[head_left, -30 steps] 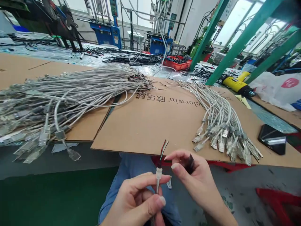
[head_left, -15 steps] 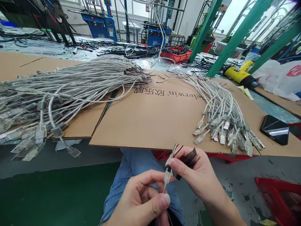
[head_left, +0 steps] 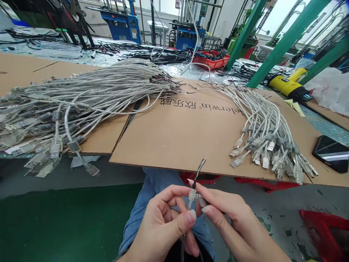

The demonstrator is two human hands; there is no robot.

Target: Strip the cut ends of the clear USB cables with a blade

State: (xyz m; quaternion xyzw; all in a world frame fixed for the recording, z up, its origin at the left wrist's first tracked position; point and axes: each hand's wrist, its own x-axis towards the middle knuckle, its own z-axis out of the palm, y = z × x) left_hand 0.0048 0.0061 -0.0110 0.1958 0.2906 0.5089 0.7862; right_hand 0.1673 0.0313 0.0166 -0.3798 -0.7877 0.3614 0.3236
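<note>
Over my lap, my left hand (head_left: 170, 222) pinches a USB cable (head_left: 192, 194) upright between thumb and fingers, just below a clear plastic collar. Above the collar, a short black sleeve leads to thin coloured wires (head_left: 200, 169), green and dark among them, with bare tips. My right hand (head_left: 229, 214) is closed beside the collar. Between its thumb and fingers shows a small dark, shiny strip (head_left: 201, 201), partly hidden and close against the collar; its kind is unclear. The cable's lower end runs down below my left hand.
A large heap of clear-grey USB cables (head_left: 103, 87) lies on cardboard (head_left: 169, 142) to the left. A smaller bunch (head_left: 267, 123) lies right, near a black phone (head_left: 331, 153). Behind are a yellow heat gun (head_left: 289, 86), a red tray (head_left: 211, 61) and green posts (head_left: 289, 42).
My right fingers have shifted from the wires down to beside the collar, bringing the dark strip close to it. The wires now stand free above the fingers. The view has turned slightly left.
</note>
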